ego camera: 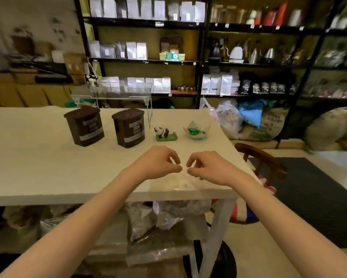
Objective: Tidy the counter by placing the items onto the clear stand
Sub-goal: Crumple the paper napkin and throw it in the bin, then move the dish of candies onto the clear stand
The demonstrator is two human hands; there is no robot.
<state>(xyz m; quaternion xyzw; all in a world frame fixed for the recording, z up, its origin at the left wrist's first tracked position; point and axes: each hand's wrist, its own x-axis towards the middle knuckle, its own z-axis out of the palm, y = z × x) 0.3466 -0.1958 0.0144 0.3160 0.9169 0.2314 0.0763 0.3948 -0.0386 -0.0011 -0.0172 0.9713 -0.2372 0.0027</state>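
Two brown cocoa tins stand upright on the white counter (pixel 38 157), one on the left (pixel 84 126) and one on the right (pixel 129 128). To their right sit a small panda figurine (pixel 164 133) on a green base and a clear glass bowl (pixel 196 130) with something green inside. The clear stand (pixel 116 95) rises behind the tins at the counter's far edge, with nothing on it. My left hand (pixel 158 162) and my right hand (pixel 206 166) hover side by side over the near part of the counter, fingers curled, holding nothing.
Black shelving with white bags, kettles and jars fills the back wall. A wooden chair (pixel 264 161) stands at the counter's right end. Plastic bags and sacks lie behind and under the counter. A dark mat covers the floor on the right.
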